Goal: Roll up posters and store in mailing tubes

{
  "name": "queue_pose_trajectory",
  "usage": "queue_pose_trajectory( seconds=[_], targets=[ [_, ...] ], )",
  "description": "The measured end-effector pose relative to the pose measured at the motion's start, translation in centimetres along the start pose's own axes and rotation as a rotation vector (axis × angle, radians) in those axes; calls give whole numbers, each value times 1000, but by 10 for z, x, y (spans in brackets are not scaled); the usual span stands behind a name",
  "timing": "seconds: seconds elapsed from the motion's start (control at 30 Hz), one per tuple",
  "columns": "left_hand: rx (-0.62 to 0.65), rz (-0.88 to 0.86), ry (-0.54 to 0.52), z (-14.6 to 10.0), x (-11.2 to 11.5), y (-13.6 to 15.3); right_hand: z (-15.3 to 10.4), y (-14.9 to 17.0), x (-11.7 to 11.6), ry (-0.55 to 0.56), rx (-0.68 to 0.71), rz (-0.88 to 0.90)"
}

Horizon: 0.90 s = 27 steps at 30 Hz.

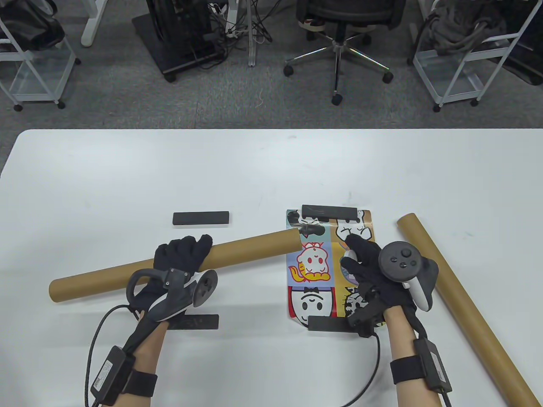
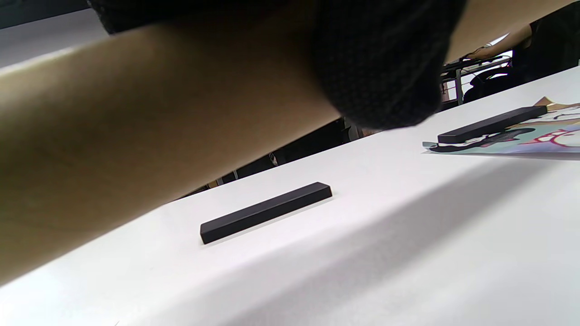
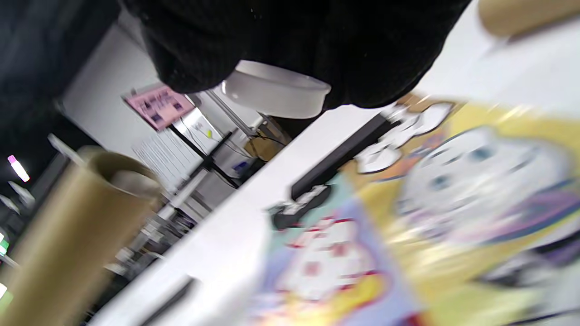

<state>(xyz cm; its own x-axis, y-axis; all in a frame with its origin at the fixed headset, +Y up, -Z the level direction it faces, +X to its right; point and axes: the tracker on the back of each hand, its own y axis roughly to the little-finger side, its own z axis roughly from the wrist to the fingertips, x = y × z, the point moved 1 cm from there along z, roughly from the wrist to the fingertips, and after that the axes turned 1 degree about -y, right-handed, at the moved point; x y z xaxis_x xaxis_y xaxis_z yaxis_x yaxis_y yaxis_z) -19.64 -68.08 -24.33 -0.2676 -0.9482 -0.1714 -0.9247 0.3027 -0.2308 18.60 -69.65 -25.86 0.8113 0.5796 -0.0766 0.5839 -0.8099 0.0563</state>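
left hand (image 1: 182, 257) grips tube (image 1: 178, 265) above worktop (image 1: 106, 178), near front edge | right hand (image 1: 373, 271) pinches white cap (image 1: 351, 255) over flat poster (image 1: 316, 267) | risk: tube end may scrape poster; weights (image 1: 328, 210) unremoved, rolling would crease

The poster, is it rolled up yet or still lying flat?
Flat. The poster lies spread on the table, with a black bar on its far edge and another on its near edge.

White table (image 1: 106, 178) with poster (image 1: 314, 263), black bars (image 1: 200, 218), cardboard tube (image 1: 462, 305)
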Motion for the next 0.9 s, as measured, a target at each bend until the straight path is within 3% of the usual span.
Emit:
queue_pose_trajectory(
  seconds=[0.13, 0.57, 0.77, 0.9],
  targets=[
    [14, 4, -14, -1, -3, -3, 5, -4, -7, -13, 15, 172],
    [58, 5, -45, -3, -10, -15, 14, -15, -25, -85, 59, 353],
    [68, 13, -50, -3, -11, -19, 14, -20, -33, -103, 75, 332],
    [68, 11, -42, -3, -12, -20, 12, -23, -39, -57, 72, 303]
  ],
)
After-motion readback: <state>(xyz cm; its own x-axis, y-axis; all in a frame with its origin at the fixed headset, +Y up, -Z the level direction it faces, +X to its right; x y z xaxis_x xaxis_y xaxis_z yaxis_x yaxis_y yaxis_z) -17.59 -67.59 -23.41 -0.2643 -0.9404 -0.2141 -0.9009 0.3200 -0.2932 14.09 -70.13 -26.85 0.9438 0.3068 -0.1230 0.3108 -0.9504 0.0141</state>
